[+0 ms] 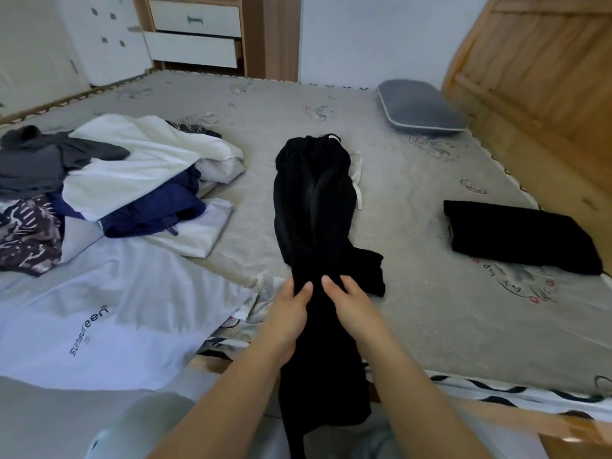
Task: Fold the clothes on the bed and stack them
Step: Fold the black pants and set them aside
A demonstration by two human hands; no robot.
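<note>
Left hand (291, 313) and right hand (351, 303) side by side at 6 o'clock, fingers curled, pinching black garment (313, 200). Garment runs from fingers toward 12 o'clock across bed (430, 293).

On the bed (414, 293), trousers (311, 207) lie at centre, a clothes pile (132, 180) at nine o'clock, a folded garment (520, 236) at three, a pillow (420, 107) at one, drawers (195, 31) beyond at eleven.
</note>
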